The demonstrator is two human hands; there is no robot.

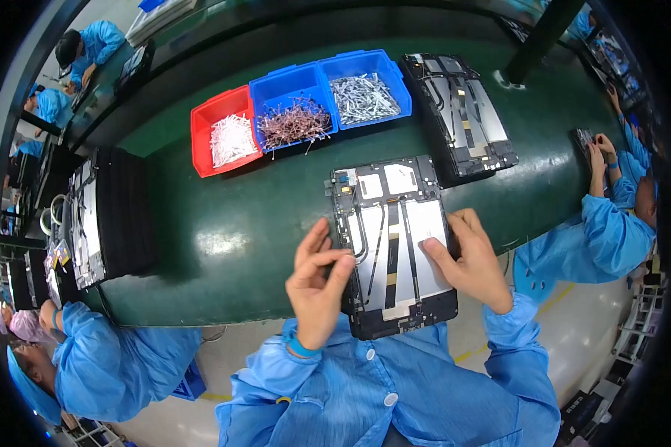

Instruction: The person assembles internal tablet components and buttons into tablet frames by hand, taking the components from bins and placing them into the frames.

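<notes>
An opened tablet (426, 223), its silver battery plates, black ribbon cables and circuit boards exposed, lies in front of me with its near end past the table's edge. My right hand (470, 261) grips its right side, thumb on the silver plate and fingers at the edge. Beside its left edge is my left hand (317, 287), thumb and index finger pinched together. Whatever may be between those two fingertips is too small to make out. The other left fingers are curled loosely, close to the tablet's side.
A red bin (201, 145) of small white pieces adjoins two blue bins, one with reddish wired parts (294, 123), one with silvery strips (365, 98). More opened tablets (473, 112) lie at the far right. A dark tablet stack (123, 216) stands left. Co-workers sit on both sides.
</notes>
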